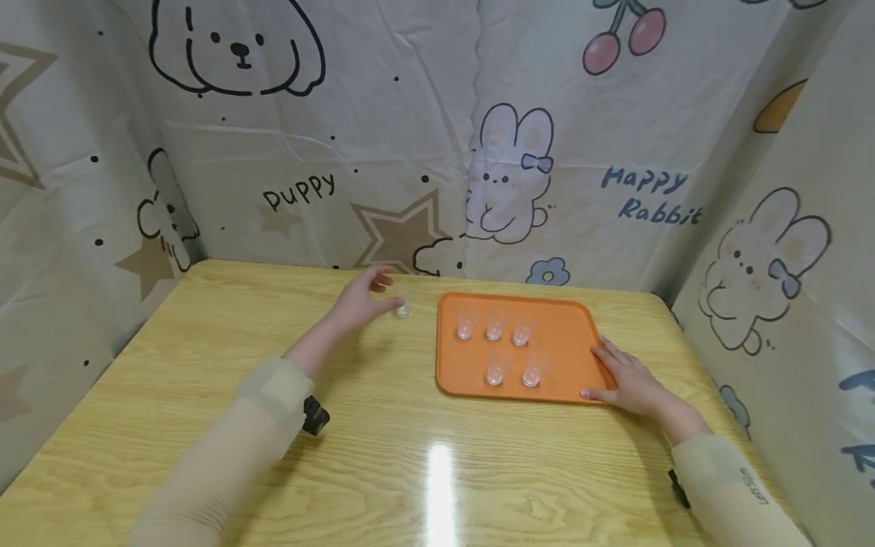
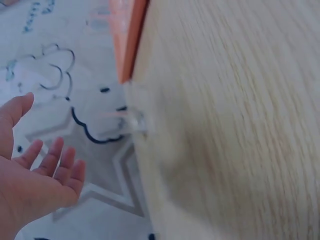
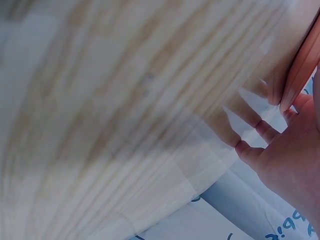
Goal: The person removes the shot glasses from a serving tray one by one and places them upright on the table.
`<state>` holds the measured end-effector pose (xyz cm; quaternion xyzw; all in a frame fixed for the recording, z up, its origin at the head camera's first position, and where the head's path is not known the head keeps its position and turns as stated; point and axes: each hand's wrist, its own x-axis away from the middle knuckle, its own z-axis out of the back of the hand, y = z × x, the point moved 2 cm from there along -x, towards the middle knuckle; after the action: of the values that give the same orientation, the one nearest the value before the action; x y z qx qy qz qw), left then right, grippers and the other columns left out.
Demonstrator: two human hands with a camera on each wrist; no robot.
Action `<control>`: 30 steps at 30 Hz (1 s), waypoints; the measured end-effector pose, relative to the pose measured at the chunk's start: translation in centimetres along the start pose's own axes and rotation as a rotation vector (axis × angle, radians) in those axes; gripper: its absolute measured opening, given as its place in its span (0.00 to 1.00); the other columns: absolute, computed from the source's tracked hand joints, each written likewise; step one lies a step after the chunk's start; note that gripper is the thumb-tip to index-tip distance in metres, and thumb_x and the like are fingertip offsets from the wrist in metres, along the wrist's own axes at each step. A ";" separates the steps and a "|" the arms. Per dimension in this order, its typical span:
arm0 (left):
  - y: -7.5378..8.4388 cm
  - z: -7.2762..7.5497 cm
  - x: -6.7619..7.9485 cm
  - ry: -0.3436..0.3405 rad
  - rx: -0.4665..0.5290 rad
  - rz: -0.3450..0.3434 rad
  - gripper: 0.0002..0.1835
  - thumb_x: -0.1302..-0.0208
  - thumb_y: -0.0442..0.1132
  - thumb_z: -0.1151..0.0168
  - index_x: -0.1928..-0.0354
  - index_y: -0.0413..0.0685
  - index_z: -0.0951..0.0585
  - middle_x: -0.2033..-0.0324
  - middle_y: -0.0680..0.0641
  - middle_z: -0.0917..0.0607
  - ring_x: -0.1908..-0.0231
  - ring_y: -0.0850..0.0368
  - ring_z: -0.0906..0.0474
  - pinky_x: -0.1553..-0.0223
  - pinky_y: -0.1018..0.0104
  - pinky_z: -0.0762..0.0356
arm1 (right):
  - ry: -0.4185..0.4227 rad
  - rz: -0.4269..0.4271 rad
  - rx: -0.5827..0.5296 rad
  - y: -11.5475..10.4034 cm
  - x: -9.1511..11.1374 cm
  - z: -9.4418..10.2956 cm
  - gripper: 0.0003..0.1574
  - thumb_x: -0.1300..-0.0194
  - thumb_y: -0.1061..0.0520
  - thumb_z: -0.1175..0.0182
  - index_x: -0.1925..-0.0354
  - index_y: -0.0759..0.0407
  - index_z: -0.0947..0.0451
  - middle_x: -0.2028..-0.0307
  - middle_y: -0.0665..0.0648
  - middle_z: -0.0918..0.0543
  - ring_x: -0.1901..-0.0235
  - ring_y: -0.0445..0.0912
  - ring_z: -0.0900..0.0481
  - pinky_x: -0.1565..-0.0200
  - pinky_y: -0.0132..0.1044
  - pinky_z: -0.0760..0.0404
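In the head view my left hand [image 1: 362, 300] reaches over the table's left-middle part, thumb and fingers spread apart. Just beyond the thumb tip stands a small clear shot glass [image 1: 402, 308]; the left wrist view shows this glass [image 2: 134, 121] apart from the fingers. An orange tray [image 1: 560, 334] lies right of it and carries several similar glasses, three in a back row, such as the middle glass [image 1: 494, 328], and two in front, such as the front glass [image 1: 532, 374]. My right hand [image 1: 632, 384] rests against the tray's right edge, fingers extended, fingertips touching the tabletop in the right wrist view.
The light wooden table [image 1: 383, 471] stretches toward me with a bright light reflection on it. A printed cloth curtain [image 1: 410, 137] hangs behind the table's back edge and along both sides.
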<state>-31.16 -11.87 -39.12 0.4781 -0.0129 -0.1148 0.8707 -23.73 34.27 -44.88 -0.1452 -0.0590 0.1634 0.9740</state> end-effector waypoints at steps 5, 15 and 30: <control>1.4 -0.1 1.5 0.016 0.003 -0.014 0.31 0.39 0.44 0.36 0.36 0.43 0.34 0.45 0.41 0.25 0.44 0.45 0.31 0.43 0.51 0.32 | 0.000 -0.002 0.000 -0.1 0.0 -0.1 0.58 0.45 0.37 0.35 0.32 0.71 0.45 0.30 0.73 0.51 0.36 0.72 0.48 0.42 0.70 0.45; 3.6 -2.4 3.7 -0.005 0.018 -0.044 0.31 0.40 0.48 0.35 0.37 0.49 0.32 0.46 0.45 0.24 0.43 0.48 0.31 0.43 0.50 0.31 | -0.002 -0.005 0.003 -0.1 0.2 0.0 0.57 0.45 0.37 0.35 0.32 0.71 0.45 0.30 0.73 0.51 0.36 0.72 0.48 0.42 0.69 0.43; 4.7 -7.3 4.9 -0.093 0.115 -0.068 0.28 0.45 0.50 0.31 0.43 0.52 0.27 0.50 0.48 0.21 0.43 0.45 0.30 0.42 0.46 0.32 | -0.008 -0.001 -0.017 0.1 0.0 -0.2 0.57 0.44 0.39 0.35 0.32 0.72 0.46 0.30 0.74 0.52 0.36 0.73 0.50 0.42 0.70 0.45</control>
<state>-24.58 -4.38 -39.56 0.5217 -0.0435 -0.1657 0.8358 -23.78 34.32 -45.07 -0.1526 -0.0645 0.1629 0.9726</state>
